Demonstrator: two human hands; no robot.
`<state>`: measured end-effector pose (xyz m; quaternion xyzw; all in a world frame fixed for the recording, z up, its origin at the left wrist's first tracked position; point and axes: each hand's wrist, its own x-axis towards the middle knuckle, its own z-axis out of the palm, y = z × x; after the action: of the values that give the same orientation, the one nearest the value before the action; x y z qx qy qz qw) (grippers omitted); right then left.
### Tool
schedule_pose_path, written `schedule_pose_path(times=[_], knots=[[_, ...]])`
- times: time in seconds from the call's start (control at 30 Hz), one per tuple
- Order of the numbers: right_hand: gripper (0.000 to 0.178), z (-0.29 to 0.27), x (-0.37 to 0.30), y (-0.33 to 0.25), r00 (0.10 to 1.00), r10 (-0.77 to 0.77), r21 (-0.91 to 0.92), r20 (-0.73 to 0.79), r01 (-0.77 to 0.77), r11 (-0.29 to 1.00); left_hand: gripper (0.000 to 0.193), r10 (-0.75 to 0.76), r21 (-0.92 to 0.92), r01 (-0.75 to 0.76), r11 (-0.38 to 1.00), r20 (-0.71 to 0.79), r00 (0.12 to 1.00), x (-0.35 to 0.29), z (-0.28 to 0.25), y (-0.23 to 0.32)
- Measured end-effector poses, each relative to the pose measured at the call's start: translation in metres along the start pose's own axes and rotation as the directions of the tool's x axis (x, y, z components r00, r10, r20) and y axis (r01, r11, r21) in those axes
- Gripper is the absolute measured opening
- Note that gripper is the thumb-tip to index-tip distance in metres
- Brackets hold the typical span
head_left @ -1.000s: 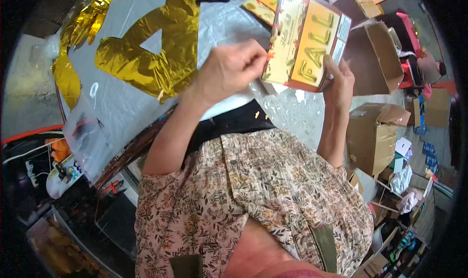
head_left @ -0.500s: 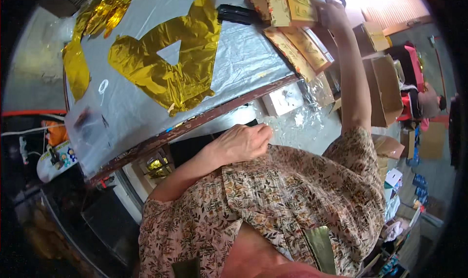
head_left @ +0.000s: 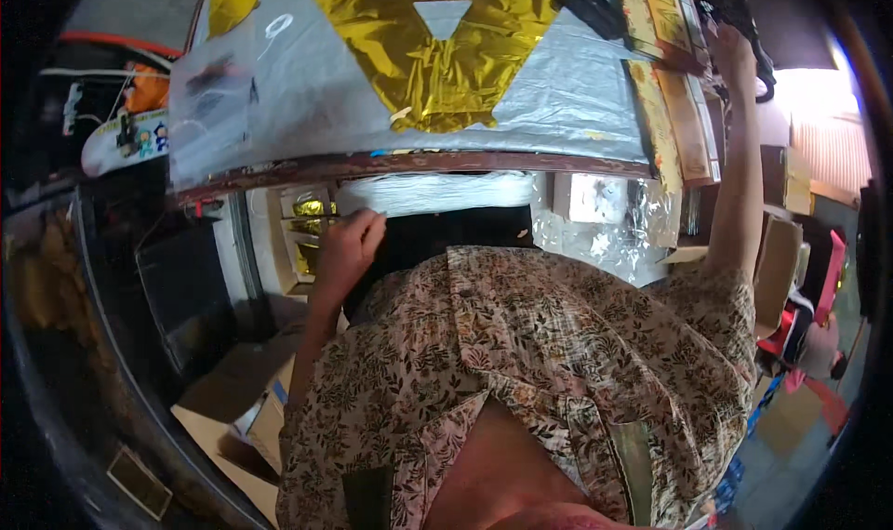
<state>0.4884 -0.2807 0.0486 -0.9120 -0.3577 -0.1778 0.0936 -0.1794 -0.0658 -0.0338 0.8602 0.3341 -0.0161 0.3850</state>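
Observation:
My left hand [head_left: 349, 246] is below the table edge [head_left: 419, 165], fingers bent, its tips at a white box of gold foil packets [head_left: 312, 216]. Whether it grips a packet I cannot tell. My right hand [head_left: 730, 45] is stretched far out to the table's right end. It grips the edge of a flat yellow and orange printed pack [head_left: 672, 19] lying on a stack of similar packs [head_left: 684, 121]. A large gold foil balloon letter [head_left: 446, 42] lies flat on the silver table cover [head_left: 307, 93] in front of me.
A black object [head_left: 591, 5] lies beside the packs. Clear bags [head_left: 214, 98] sit at the table's left. Under the table are crinkled clear wrap [head_left: 605, 223] and a dark opening [head_left: 456, 228]. Cardboard boxes [head_left: 777, 260] stand right, and another lies lower left [head_left: 233, 390].
My right hand carried the printed pack away from my chest and set it on the stack at the table's right. My left hand dropped from the pack to below the table edge.

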Motion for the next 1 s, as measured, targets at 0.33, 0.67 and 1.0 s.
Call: schedule_pose_path(times=[0.33, 0.67, 1.0], knots=[[0.023, -0.053, -0.276, -0.244, 0.668, -0.574, 0.754, 0.475, 0.027, 0.656, 0.045, -0.013, 0.020, 0.021, 1.000, -0.330, 0.944, 0.003, 0.046, -0.074], [0.021, -0.070, -0.303, -0.294, 0.896, -0.285, 0.778, 0.341, -0.098, 0.620, 0.013, 0.409, -0.193, -0.473, 0.859, -0.297, 0.863, 0.040, -0.065, 0.052], [0.045, -0.023, -0.169, -0.337, 0.822, -0.562, 0.468, 0.095, 0.461, 0.754, 0.009, 0.449, 0.111, -0.435, 0.893, -0.260, 0.855, 0.136, -0.054, 0.059]])
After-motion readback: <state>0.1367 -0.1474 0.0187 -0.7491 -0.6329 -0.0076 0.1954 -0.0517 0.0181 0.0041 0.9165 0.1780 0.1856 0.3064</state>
